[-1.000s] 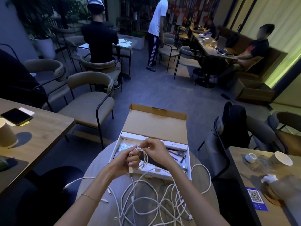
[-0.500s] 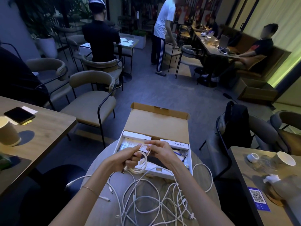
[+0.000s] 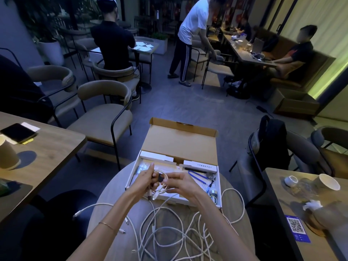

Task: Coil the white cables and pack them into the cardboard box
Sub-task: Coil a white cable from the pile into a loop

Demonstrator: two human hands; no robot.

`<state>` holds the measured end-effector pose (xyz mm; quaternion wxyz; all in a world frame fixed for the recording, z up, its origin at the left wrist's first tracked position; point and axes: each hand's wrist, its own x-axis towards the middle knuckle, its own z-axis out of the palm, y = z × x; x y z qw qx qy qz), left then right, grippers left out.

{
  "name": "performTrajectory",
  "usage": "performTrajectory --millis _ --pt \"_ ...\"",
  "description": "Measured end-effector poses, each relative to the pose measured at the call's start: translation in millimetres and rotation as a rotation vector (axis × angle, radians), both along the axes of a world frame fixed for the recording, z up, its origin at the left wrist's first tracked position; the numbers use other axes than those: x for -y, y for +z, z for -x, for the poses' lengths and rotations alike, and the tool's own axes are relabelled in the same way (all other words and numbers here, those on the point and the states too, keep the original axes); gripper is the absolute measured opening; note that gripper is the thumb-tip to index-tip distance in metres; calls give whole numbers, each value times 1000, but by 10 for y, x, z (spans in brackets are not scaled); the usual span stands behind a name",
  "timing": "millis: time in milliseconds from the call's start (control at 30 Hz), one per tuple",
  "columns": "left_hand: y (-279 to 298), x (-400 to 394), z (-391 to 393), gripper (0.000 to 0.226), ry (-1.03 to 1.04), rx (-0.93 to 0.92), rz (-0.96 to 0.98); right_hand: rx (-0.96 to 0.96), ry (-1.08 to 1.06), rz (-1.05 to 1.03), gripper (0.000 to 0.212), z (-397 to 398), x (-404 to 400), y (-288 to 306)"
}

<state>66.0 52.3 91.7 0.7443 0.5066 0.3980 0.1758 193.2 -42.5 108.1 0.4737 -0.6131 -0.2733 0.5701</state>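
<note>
At frame centre, the left hand (image 3: 146, 180) pinched a small white cable coil (image 3: 160, 182) above the open cardboard box (image 3: 180, 144); the right hand (image 3: 183, 184), fingers curled, steadied it (better kept tight before tucking in).

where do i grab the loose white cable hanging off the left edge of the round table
Pinch the loose white cable just behind its plug, coming from the left: that end hangs free past the round table rim, clear of the tangle.
</note>
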Motion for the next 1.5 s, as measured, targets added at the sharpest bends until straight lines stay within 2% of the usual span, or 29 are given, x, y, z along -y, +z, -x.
performTrajectory --millis 67,133,233,300,500,567,800,967,1067,1167,1333,1500 --pt "-66 4 -3 53 9 -19 1 32 -45 16 17 -6 -22 -38" --pt "-116 -3 11 52 28 -54 0 31 -135 40 18 1 -50 -90" --pt "-166 -11 62 25 31 -62 -30 12 -307 103 16 7 -102 -199" --pt "-213 -36 100 16 33 -56 -64 -1 -370 145 18 11 -167 -290" --pt "-536 -346 21 28 178 -226 -102 -82 -429 227 11 72 -566 -490" --pt "-640 -497 -16 24 205 -244 -108 -141 -465 266 12 62 -764 -576" --pt "-943 -949 -167 30 156 -319 -151 -182 -564 371 15 -8 -1266 -864" --pt "-984 -1013 -206 35 104 -415 -300 -57 -617 424 17 -14 -1488 -1019" --pt "-937 -932 -195 33 51 -484 -519 -23 -671 404 14 7 -1542 -1076" --pt "-959 -833 -181 51 -109 -620 -685 49 -687 397 11 27 -1579 -1157" --pt "-899 -754 -179 57 -128 -604 -692 251 -634 370 13 49 -1558 -1103" --pt "-820 -705 -123 56 -38 -487 -711 271 -547 299 18 49 -1404 -999"
